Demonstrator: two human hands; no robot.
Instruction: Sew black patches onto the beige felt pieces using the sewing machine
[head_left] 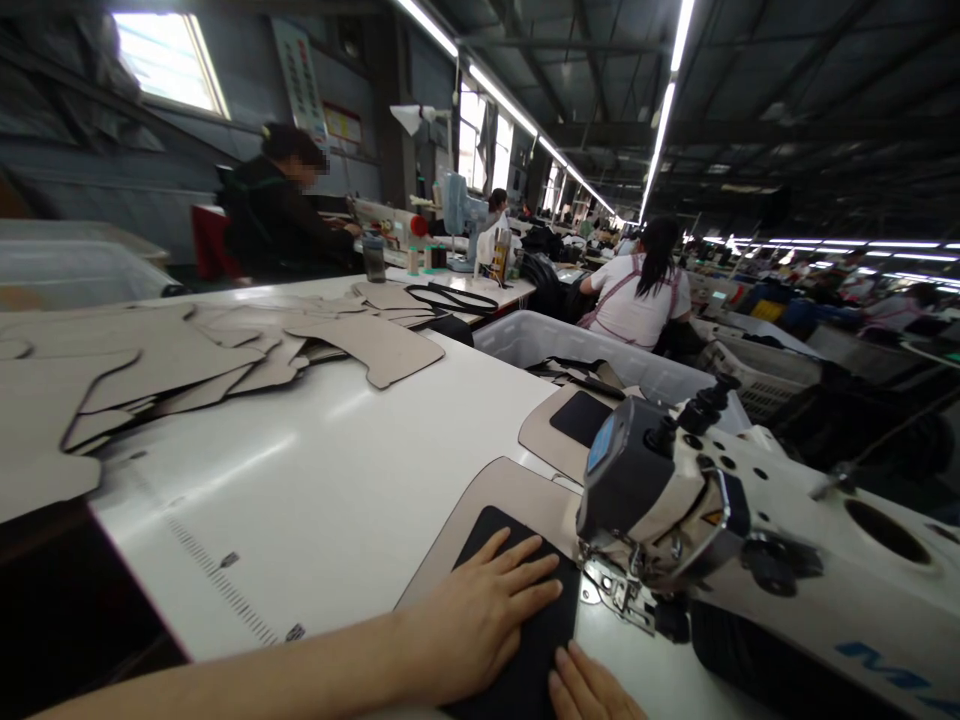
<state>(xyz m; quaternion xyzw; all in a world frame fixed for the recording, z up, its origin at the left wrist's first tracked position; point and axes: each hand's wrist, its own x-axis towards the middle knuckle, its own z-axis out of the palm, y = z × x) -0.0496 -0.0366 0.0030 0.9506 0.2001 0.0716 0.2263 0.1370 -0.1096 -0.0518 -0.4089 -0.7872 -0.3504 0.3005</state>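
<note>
Flat on a black fabric patch (491, 535) lies my left hand (480, 610), fingers spread. The patch rests on a larger beige fabric panel (502, 485) on the white table. My right hand (589, 690) touches the patch's right edge near the bottom of the view; its fingers are stretched out, and the rest of it is cut off. Just right of the patch stands a sewing machine (660, 500), its presser foot (619, 590) close by the patch's edge. Another beige panel with a black patch (581, 415) lies behind the machine head.
Stacked beige panels (187, 360) cover the table's left and back. A grey plastic bin (517, 335) with dark straps stands beyond the table. Two co-workers sit nearby, one in dark clothes (270, 215) at back left, one in white (637, 290) at back right.
</note>
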